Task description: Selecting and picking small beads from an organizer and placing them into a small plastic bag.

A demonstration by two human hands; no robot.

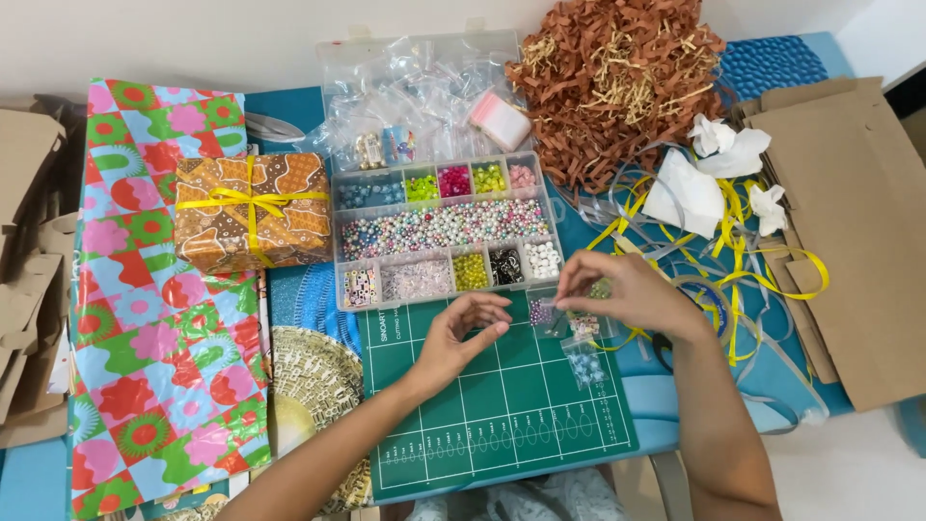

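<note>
Two bare hands are seen at work over a green cutting mat [502, 405] laid on a blue counter [675, 405]. A small clear plastic bag [546, 311] holding pinkish beads is pinched between thumb and fingertips of the right hand [627, 289], just above the mat's upper right corner. The left hand [463, 338] is held just beside it, palm turned inward, fingers curled loosely; its grip is released, with nothing seen between the fingers. More small bead bags [585, 359] are spread on the mat directly below the right hand.

A clear compartment box [444, 230] is set open just beyond the hands, its sections filled with beads of blue, green, pink, yellow, black and white, and a long middle row of pastel pearls. Empty little zip bags are piled in its raised lid [415, 96]. A gift box [253, 210] wrapped in orange patterned paper and tied with yellow ribbon is placed to the left of the bead box, resting on a sheet of bright floral wrapping paper [154, 309]. A heap of brown shredded paper [617, 87] is seen at the far right of the counter, with crumpled white tissue [699, 183] and loops of yellow and grey ribbon [762, 260] near it. Flat brown cardboard [849, 232] is stacked along the right edge.
</note>
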